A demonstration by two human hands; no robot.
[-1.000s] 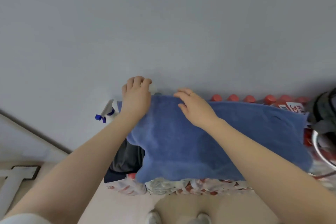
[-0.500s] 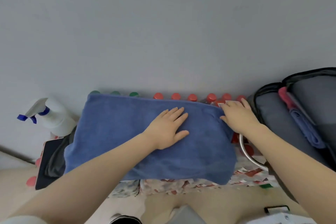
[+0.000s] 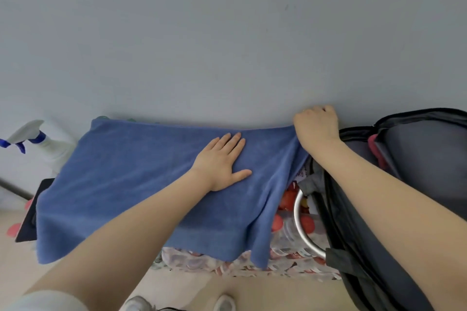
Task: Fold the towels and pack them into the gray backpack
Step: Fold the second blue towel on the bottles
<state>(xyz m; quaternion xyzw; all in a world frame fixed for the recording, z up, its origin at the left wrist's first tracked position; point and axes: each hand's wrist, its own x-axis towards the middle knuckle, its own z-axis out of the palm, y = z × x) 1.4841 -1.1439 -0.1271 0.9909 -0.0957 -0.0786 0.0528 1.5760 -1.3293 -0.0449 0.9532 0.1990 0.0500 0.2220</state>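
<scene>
A blue towel (image 3: 131,184) lies spread over packs of bottles, its near edge hanging down. My left hand (image 3: 222,161) presses flat on the towel's right half, fingers spread. My right hand (image 3: 316,126) is closed on the towel's far right corner and lifts it against the wall. The gray backpack (image 3: 424,159) stands open at the right, with a pink towel edge (image 3: 376,149) showing inside it.
A white spray bottle (image 3: 43,144) with a blue trigger stands at the left by the wall. A dark flat object (image 3: 30,214) lies under the towel's left side. Shrink-wrapped red-capped bottles (image 3: 285,257) and a metal ring (image 3: 303,230) sit under the towel and backpack.
My right hand has closed on the towel's far right corner and raised it toward the wall. My left hand stays flat on the towel. The view shifted slightly.
</scene>
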